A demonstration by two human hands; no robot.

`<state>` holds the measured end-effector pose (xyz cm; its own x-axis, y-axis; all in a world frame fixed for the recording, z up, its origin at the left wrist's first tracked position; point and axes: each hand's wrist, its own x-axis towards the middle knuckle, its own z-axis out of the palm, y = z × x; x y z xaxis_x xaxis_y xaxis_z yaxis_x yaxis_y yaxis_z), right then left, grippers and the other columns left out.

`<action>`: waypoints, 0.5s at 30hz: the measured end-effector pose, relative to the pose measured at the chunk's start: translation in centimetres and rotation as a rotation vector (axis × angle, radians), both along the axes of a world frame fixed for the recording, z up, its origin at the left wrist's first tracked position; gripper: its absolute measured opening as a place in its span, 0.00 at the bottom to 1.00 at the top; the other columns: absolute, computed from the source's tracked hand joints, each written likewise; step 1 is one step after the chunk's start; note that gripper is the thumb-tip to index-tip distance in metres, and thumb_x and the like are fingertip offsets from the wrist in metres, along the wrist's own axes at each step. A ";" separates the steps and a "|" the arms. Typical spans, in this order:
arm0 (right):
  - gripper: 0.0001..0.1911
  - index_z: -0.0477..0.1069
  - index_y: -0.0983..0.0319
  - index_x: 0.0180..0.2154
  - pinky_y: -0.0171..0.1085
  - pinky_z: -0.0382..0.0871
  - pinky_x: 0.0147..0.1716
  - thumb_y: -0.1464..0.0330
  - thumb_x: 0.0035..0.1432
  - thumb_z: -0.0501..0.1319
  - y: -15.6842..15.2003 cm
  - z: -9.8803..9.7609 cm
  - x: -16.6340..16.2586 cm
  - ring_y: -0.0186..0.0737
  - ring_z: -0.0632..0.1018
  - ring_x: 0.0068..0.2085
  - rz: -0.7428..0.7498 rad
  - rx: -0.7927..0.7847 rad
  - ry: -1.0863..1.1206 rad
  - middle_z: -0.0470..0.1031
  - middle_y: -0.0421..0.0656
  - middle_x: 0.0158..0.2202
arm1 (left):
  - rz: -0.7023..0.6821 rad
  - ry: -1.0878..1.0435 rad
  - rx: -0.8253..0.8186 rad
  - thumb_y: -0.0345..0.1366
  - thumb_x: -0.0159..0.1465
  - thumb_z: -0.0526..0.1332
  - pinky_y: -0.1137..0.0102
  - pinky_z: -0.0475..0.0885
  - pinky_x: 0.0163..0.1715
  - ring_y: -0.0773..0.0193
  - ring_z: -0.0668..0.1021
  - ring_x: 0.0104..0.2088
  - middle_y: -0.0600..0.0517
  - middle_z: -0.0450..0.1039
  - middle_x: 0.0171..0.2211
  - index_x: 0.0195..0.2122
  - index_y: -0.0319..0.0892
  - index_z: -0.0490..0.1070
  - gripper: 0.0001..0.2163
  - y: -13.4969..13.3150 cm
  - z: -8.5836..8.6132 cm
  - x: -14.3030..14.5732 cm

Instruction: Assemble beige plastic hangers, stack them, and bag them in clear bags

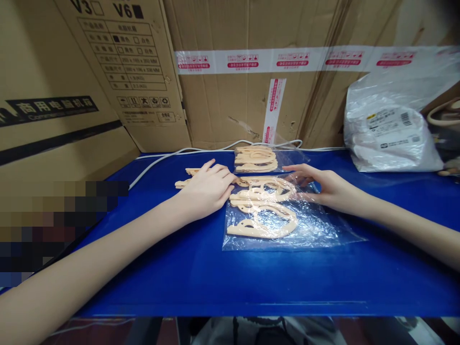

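In the head view, flat light-wood cut-outs (pixel 276 235) with curved outlines lie in a clear plastic bag (pixel 323 230) on the blue table. My left hand (pixel 212 189) is at the bag's left edge, fingers bent down over pale wooden pieces (pixel 182 184) whose ends stick out behind it; its fingertips are partly hidden. At the bag's upper right, my right hand (pixel 321 187) has its thumb and curled fingers on the plastic, with the index finger stretched out. A second bagged stack of wooden cut-outs (pixel 257 159) lies just beyond.
Cardboard boxes (pixel 223 105) wall off the back and left of the blue table (pixel 179 273). A white cable (pixel 161 157) runs along the back. On the right stands a white plastic parcel (pixel 391 134), with other items beside it.
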<state>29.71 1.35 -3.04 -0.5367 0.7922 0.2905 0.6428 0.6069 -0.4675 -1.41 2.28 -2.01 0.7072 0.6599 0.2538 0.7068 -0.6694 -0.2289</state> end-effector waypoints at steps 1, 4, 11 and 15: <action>0.33 0.62 0.57 0.60 0.47 0.74 0.42 0.53 0.57 0.63 0.0 0.0 0.0 0.45 0.79 0.41 0.000 0.002 0.001 0.77 0.48 0.50 | 0.002 0.001 0.006 0.35 0.70 0.48 0.50 0.56 0.62 0.52 0.73 0.53 0.43 0.75 0.47 0.50 0.36 0.73 0.16 0.0 -0.1 0.0; 0.31 0.63 0.56 0.59 0.48 0.74 0.44 0.53 0.57 0.62 -0.1 0.0 -0.4 0.46 0.79 0.43 -0.002 0.007 0.008 0.77 0.46 0.50 | -0.002 -0.006 0.020 0.35 0.70 0.48 0.50 0.57 0.62 0.52 0.73 0.52 0.43 0.75 0.47 0.50 0.37 0.72 0.16 0.1 -0.2 -0.1; 0.29 0.61 0.54 0.60 0.48 0.74 0.44 0.53 0.61 0.59 -0.1 -0.2 -1.3 0.50 0.78 0.51 -0.008 -0.017 -0.002 0.75 0.46 0.55 | -0.016 -0.047 -0.006 0.35 0.70 0.47 0.52 0.59 0.62 0.55 0.74 0.51 0.45 0.76 0.46 0.51 0.38 0.72 0.17 0.4 -0.2 -0.3; 0.29 0.60 0.56 0.60 0.47 0.72 0.48 0.53 0.61 0.59 -0.1 -0.5 -1.7 0.49 0.77 0.53 -0.015 -0.008 0.019 0.76 0.46 0.54 | -0.015 -0.061 -0.009 0.35 0.70 0.47 0.52 0.58 0.62 0.55 0.74 0.51 0.44 0.76 0.47 0.52 0.37 0.71 0.17 0.5 -0.3 -0.3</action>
<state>27.97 1.22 -3.51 -0.5195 0.8022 0.2943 0.6428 0.5938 -0.4840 -1.69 2.77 -2.30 0.7000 0.6520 0.2914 0.7094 -0.6815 -0.1796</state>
